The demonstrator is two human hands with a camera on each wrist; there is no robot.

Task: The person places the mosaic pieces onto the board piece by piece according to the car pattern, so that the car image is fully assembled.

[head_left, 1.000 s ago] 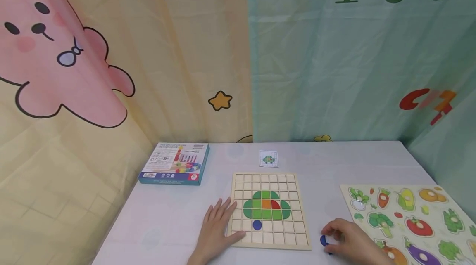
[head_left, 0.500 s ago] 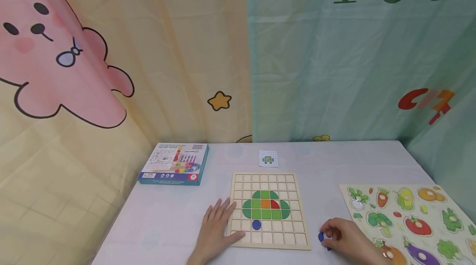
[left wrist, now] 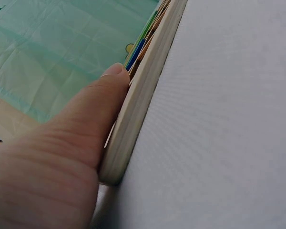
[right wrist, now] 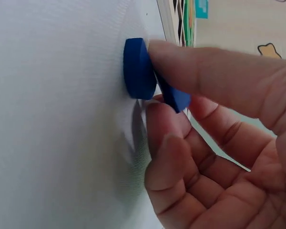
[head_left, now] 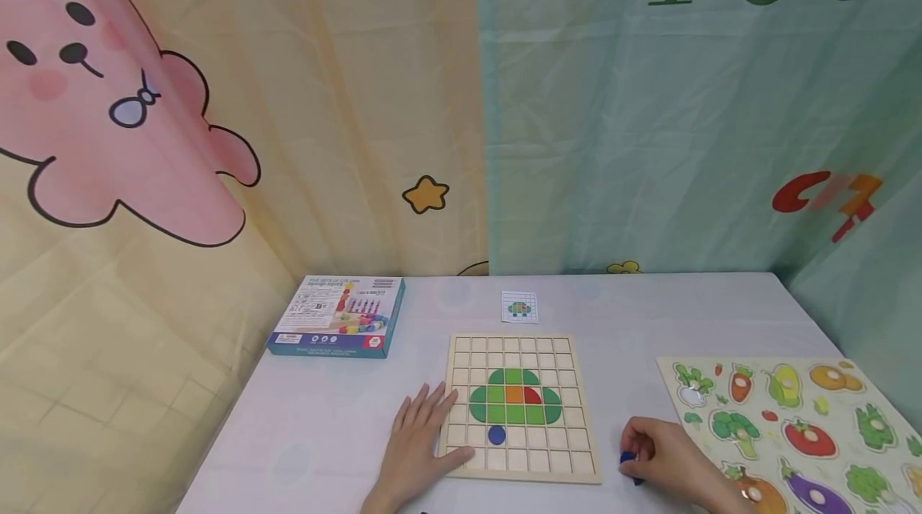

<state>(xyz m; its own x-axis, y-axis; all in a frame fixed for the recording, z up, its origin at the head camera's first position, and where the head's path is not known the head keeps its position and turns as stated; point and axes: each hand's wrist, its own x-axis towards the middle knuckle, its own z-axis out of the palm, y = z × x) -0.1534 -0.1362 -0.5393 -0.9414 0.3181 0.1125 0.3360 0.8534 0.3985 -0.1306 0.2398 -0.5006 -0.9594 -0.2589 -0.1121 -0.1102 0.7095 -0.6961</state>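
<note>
Right hand [head_left: 666,458] is curling tighter since 1 s ago, pinching a blue disc [right wrist: 138,69] w/ a second blue piece [right wrist: 174,95] on the surface [head_left: 346,434], just right of the grid board [head_left: 522,406]. Left hand [head_left: 421,442] is lying flat, relaxed, thumb touching the board's near-left corner.

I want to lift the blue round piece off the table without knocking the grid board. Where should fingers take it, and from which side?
Take the blue round piece by its curved rim, thumb and fingertip on opposite edges, coming from above on the side away from the grid board. It is a flat disc, so its faces give little purchase. The right hand already has fingers on it.
</note>
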